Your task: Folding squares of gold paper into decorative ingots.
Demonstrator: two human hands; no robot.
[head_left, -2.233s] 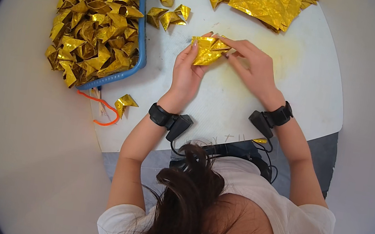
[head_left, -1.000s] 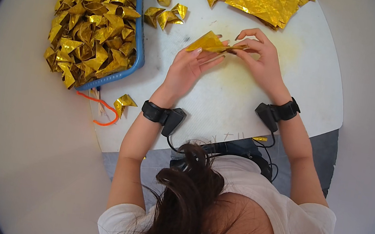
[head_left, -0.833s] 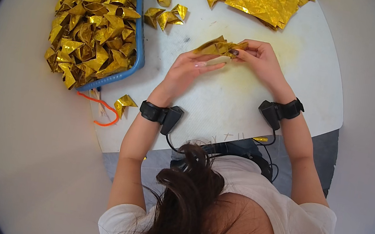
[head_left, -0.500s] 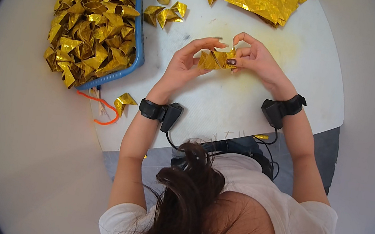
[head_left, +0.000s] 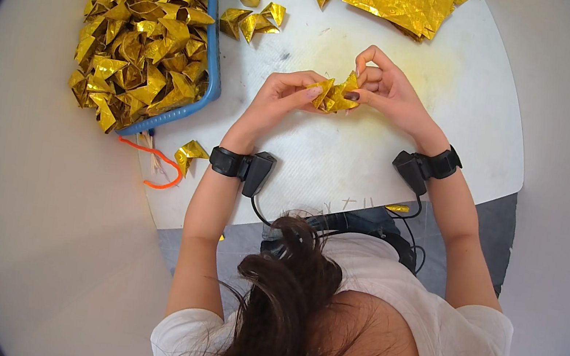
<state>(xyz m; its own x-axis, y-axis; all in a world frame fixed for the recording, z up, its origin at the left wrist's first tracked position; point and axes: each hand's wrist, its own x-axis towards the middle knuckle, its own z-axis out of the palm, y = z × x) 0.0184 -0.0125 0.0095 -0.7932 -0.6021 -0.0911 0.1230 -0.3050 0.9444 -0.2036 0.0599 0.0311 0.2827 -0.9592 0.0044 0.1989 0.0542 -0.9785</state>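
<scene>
Between my two hands, above the white table, is a folded gold foil paper piece (head_left: 332, 96) with pointed, raised corners. My left hand (head_left: 288, 95) grips its left end, thumb on the near side and fingers behind it. The right end is pinched by my right hand (head_left: 391, 96), its thumb across the front and the index finger bent above. Parts of the fingers behind the foil are hidden. To the left, a blue plastic basket (head_left: 212, 57) is heaped with similar folded gold pieces (head_left: 146, 32).
A stack of flat gold foil sheets (head_left: 398, 2) lies at the far side of the white table (head_left: 456, 115). Loose folded pieces (head_left: 253, 24) sit right of the basket. One more folded piece (head_left: 190, 155) and an orange pipe cleaner (head_left: 171, 174) lie near the left edge.
The foil piece has turned and its corners now stand up more. My left fingers have closed in from above it, with the thumb now on its near side.
</scene>
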